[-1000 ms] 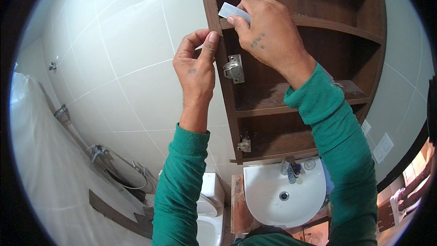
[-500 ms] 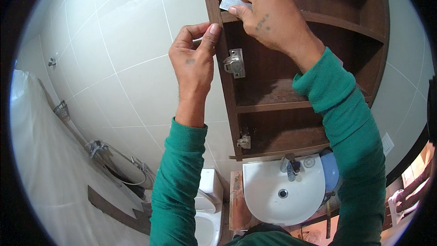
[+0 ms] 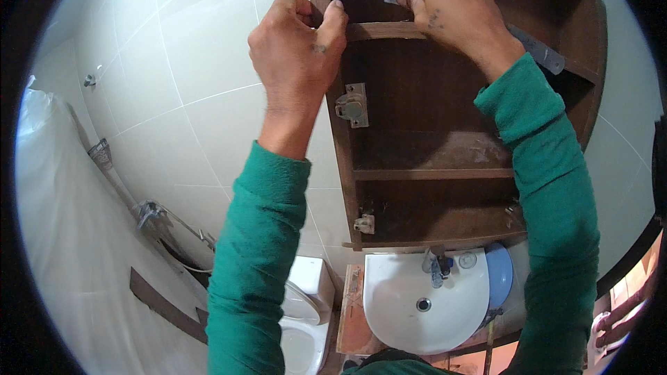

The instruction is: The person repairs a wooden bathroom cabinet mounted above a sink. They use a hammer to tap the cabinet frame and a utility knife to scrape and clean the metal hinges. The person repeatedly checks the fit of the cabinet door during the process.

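A dark brown wooden cabinet [image 3: 431, 90] with open shelves stands against the wall before me. My left hand [image 3: 295, 38] is closed at the upper part of its left side panel [image 3: 338, 107], thumb on the front edge and fingers curled at the outer side. Whether anything small is pinched there is hidden. In my right hand [image 3: 455, 10] is a steel ruler [image 3: 538, 48], held in front of the upper compartment. One end sticks out past the thumb; the other, with a hole, shows beyond the wrist. A metal hinge [image 3: 354, 105] sits on the side panel below my left hand.
Lower on the same panel is another hinge [image 3: 365, 223]. Below the cabinet are a white washbasin [image 3: 396, 319] with a tap [image 3: 436, 267] and a blue basin [image 3: 499, 274] beside it. A toilet [image 3: 313, 285] stands left of it. Plastic sheeting [image 3: 62, 236] hangs far left.
My right hand has moved right with the ruler, away from the side panel, and more of the ruler shows. The left hand has slid up along the panel.
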A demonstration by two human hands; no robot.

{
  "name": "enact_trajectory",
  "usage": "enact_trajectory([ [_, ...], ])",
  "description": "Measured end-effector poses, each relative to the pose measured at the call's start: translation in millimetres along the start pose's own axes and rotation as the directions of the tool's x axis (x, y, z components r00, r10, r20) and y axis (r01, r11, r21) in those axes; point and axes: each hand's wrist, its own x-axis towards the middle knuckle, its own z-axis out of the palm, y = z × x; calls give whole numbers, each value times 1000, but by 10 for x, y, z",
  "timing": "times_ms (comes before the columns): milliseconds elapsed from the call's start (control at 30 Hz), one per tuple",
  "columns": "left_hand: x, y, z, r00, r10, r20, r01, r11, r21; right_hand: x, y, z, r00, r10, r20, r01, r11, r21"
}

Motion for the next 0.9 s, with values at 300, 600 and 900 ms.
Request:
enact_trajectory([
  [300, 359, -31, -310, 877, -107, 468, 97, 994, 46, 82, 42, -165, 966, 29, 257, -117, 934, 336],
  [600, 178, -442, -699, 748, -250, 615, 370, 926, -73, 57, 78, 27, 948, 83, 306, -204, 898, 390],
  [900, -1183, -280, -761, 597, -521, 610, 759, 613, -219, 161, 131, 55, 917, -39, 398, -108, 935, 339],
])
